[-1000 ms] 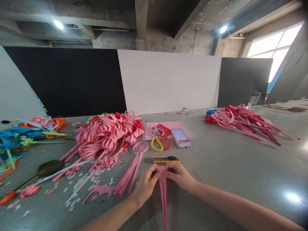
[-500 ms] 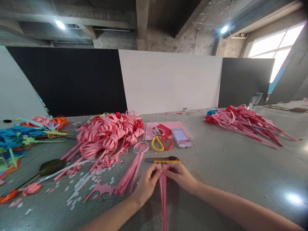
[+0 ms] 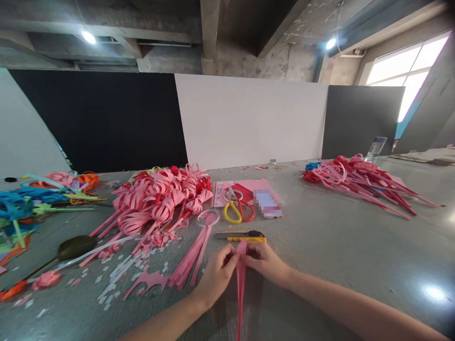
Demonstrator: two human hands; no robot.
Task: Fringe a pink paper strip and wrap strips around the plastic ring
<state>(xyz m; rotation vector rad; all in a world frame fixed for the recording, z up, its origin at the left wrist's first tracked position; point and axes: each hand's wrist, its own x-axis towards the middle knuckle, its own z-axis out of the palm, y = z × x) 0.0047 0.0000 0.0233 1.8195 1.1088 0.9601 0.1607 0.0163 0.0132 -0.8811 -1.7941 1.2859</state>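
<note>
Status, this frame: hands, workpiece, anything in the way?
Left hand, right hand: both pinching pink strip near its far end. Strip extending toward camera. Utility knife lying just beyond hands.

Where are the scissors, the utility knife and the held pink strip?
Scissors (image 3: 232, 221): head view, bottom of the yellow handle.
Utility knife (image 3: 245, 235): head view, on its body.
Pink strip (image 3: 241, 275): head view, middle of its length.

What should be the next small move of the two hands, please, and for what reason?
Probably, the right hand should slide its pinch slightly down the pink strip while the left hand holds the top. Both hands pinch it near its upper end, and the long part below runs toward the person without fingers on it, so smoothing that part seems sensible.
</note>
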